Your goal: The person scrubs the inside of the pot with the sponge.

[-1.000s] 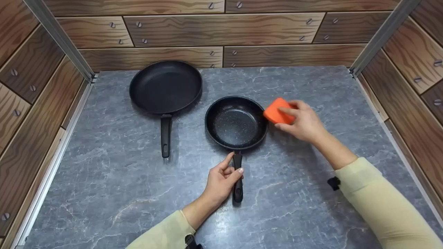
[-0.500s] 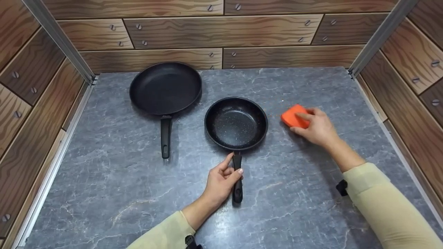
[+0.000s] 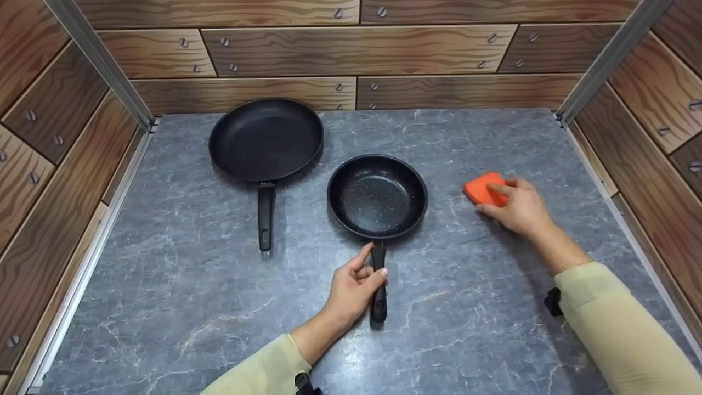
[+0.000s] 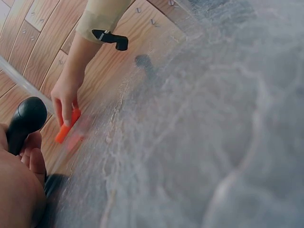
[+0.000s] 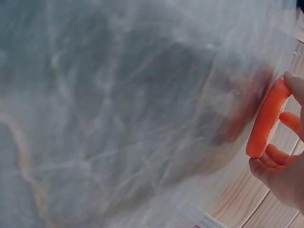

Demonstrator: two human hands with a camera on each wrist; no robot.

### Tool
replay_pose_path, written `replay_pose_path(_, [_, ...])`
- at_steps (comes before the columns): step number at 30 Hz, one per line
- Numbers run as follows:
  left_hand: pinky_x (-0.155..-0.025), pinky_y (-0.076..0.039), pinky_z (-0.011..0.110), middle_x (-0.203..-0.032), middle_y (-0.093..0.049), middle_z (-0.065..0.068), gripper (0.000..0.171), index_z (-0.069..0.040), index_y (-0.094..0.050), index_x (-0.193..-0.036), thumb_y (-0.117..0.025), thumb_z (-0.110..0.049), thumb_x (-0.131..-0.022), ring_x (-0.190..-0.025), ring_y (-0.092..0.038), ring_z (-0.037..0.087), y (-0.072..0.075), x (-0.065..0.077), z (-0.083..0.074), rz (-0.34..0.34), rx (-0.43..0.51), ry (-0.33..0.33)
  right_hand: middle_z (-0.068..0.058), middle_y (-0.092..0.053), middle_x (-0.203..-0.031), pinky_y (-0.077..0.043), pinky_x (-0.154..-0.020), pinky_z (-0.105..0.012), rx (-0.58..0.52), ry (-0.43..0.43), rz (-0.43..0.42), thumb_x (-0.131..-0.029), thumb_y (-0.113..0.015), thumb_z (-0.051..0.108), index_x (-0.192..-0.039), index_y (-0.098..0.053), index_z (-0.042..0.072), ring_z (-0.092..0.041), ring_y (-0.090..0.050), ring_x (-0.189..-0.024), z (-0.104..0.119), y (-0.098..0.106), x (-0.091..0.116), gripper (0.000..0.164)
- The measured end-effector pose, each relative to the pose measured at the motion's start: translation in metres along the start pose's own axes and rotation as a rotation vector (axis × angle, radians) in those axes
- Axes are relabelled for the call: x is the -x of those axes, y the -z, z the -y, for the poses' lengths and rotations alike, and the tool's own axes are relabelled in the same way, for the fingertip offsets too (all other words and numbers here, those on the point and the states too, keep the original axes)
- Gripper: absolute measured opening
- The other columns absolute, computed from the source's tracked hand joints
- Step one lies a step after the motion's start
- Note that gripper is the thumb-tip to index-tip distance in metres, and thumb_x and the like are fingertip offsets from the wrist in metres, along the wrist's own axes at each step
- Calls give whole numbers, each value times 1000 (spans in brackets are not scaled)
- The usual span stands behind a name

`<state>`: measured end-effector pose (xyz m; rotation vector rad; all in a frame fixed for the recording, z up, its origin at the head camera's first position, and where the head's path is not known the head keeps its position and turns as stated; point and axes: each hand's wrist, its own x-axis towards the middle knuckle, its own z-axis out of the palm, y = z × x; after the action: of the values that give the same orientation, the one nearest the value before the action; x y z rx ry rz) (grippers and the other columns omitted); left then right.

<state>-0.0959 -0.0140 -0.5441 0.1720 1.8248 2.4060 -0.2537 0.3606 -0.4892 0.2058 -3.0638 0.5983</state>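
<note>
My left hand [image 3: 351, 288] grips the black handle [image 3: 378, 310] of a small speckled frying pan [image 3: 378, 203], its thumb across the top of the handle. The pan lies flat at the middle of the table. To the right of it, my right hand [image 3: 524, 207] pinches an orange sponge [image 3: 482, 188] between thumb and fingers, low over the tabletop. From the right wrist camera the sponge [image 5: 267, 121] appears edge-on, with its reflection on the surface beside it. The handle's rounded end [image 4: 31, 114] shows up close in the left wrist view.
A larger black frying pan [image 3: 267, 142] rests at the back left, its handle [image 3: 265, 216] toward me. The grey marbled table [image 3: 164, 285] is bounded by wood-patterned walls [image 3: 356, 49] at the back and sides. A tiny pale speck [image 3: 451, 161] lies between small pan and sponge.
My right hand has carried the sponge from the small pan's right rim away to the right and slightly toward me. The left hand and both pans have stayed in place.
</note>
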Motion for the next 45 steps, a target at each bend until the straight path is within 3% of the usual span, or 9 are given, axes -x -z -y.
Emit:
replay_pose_path(8, [-64,-54,18,-78,-70,3,71,11,-38,-158,-73,1,-97,-68,-65,7,-1,-2,-1,6,-12,-10,-44,-37,-151,-34,-110,-74,1,-19,49,-95,-76,55,-151,-54,-3,-64,-39,-134,-4,2,1,84])
replay_pose_path(14, [-66,-57,20,-80,-72,7,72,10,-37,-158,-73,2,-97,-70,-69,9,-2,-3,-2,6,-1,-8,-43,-34,-154,-34,-111,-75,-6,-27,55,-95,-77,52,-153,-51,-4,-63,-38,-138,8,7,2,84])
replay_pose_path(21, [-70,-61,24,-82,-74,13,73,9,-35,-160,-72,2,-97,-72,-72,12,-2,-3,-5,15,13,15,-37,-45,-151,-40,-111,-69,-40,164,-93,-94,-83,35,-149,-58,-2,-58,-46,-136,46,2,15,71])
replay_pose_path(24, [-71,-61,24,-83,-73,14,74,8,-34,-161,-73,0,-98,-73,-72,13,-1,-2,-7,22,-10,33,-35,-43,-155,-37,-115,-70,-31,213,-72,-95,-81,37,-153,-55,1,-56,-44,-140,68,-1,24,73])
replay_pose_path(28, [-73,-59,21,-88,-73,14,74,8,-34,-161,-73,-5,-99,-76,-71,12,1,0,-12,28,-90,44,-29,-33,-166,-33,-116,-71,-1,220,25,-98,-76,44,-160,-47,6,-54,-38,-146,95,-8,38,78])
replay_pose_path(31, [-75,-59,20,-96,-74,15,74,9,-35,-160,-74,-10,-100,-83,-73,16,5,2,-17,16,-199,32,-25,-32,-167,-33,-118,-67,21,255,52,-97,-77,45,-161,-46,7,-51,-37,-149,108,-17,48,80])
replay_pose_path(35, [-82,-62,27,-108,-75,17,75,11,-39,-157,-77,-18,-99,-96,-76,25,14,5,-26,-38,-394,-37,-23,-33,-168,-32,-120,-66,44,305,61,-96,-78,44,-162,-44,9,-49,-35,-151,120,-28,61,83])
replay_pose_path(40, [-104,-56,48,-130,-66,22,73,6,-47,-155,-78,-25,-97,-116,-68,36,28,5,-42,-114,-794,-185,-22,-32,-168,-30,-120,-67,77,362,76,-96,-78,46,-162,-43,9,-48,-33,-152,130,-35,74,84])
replay_pose_path(45, [-111,-47,61,-152,-52,27,70,3,-47,-157,-73,-21,-96,-136,-55,47,41,-3,-51,-92,-1108,-308,-24,-34,-167,-30,-120,-68,128,417,87,-96,-78,46,-161,-44,6,-48,-33,-152,137,-40,82,83])
